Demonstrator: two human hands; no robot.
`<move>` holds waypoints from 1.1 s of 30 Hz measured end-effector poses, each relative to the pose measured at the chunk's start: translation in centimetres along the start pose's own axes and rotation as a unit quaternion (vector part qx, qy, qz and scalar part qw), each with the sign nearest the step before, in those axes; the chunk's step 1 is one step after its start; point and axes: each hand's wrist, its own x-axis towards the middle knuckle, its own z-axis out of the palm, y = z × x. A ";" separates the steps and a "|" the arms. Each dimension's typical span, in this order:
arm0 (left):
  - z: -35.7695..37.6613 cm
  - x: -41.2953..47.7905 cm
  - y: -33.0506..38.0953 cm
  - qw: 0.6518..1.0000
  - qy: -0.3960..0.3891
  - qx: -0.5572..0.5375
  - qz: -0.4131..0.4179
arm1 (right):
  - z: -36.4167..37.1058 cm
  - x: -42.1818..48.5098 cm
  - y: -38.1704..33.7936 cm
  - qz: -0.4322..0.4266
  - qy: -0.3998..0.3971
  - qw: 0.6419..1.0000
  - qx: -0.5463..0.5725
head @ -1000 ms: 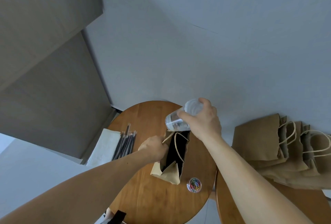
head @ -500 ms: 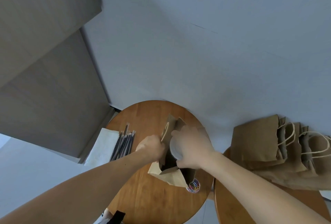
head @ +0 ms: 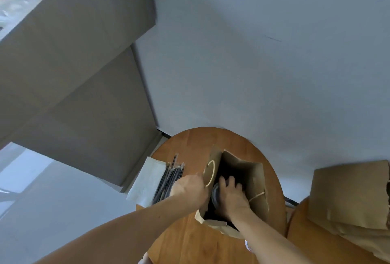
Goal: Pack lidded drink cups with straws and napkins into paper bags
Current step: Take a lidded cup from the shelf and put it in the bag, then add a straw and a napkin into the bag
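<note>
My right hand (head: 232,199) curled round the cup (head: 215,195) inside the bag (head: 242,170); left hand (head: 190,187) pinched the bag's rim. Cup judged light, slick, crushable: hold sidewall.

The single view comes from the person's head, facing forward and steeply down. Its wide angle makes the wall (head: 253,52) and cabinet (head: 73,63) lean and bend across the upper part of the frame. The round table (head: 190,238) sits low in the middle, near, and is seen almost from above. Both forearms enter from the bottom edge and meet at the bag (head: 238,168), whose open mouth the camera looks straight into. The left hand (head: 188,188) grips the bag's rim, and the right hand (head: 232,197) holds the cup (head: 215,195) inside, its lid partly showing. Straws (head: 168,179) and napkins (head: 147,179) lie left of the bag, fully in frame. A second table (head: 306,249) with spare bags (head: 348,196) is cut off by the right and bottom edges.
</note>
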 end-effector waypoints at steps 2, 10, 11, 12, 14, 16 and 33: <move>-0.2 0.2 -0.2 1.000 -0.005 0.012 0.004 | 1.0 0.8 -0.4 -0.011 0.019 1.000 -0.014; 0.1 0.9 -0.8 0.999 -0.004 0.033 0.017 | 3.6 2.6 -0.1 -0.012 0.016 1.000 -0.019; 0.2 1.0 -1.0 0.999 -0.004 0.036 0.018 | 3.7 2.8 -0.1 -0.013 0.016 1.000 -0.012; 0.3 1.1 -1.1 0.999 -0.004 0.040 0.019 | 3.9 2.9 0.0 -0.013 0.015 1.000 -0.007; 0.5 1.3 -1.3 0.999 -0.002 0.047 0.019 | 3.9 3.2 0.0 -0.016 0.018 1.000 -0.009; 0.5 1.5 -1.6 0.999 0.005 0.049 0.019 | 3.7 3.2 0.0 -0.012 -0.002 1.000 0.004; -2.7 0.3 -0.1 0.996 -0.057 0.013 0.063 | -16.0 -7.5 1.5 -0.042 0.128 0.990 0.044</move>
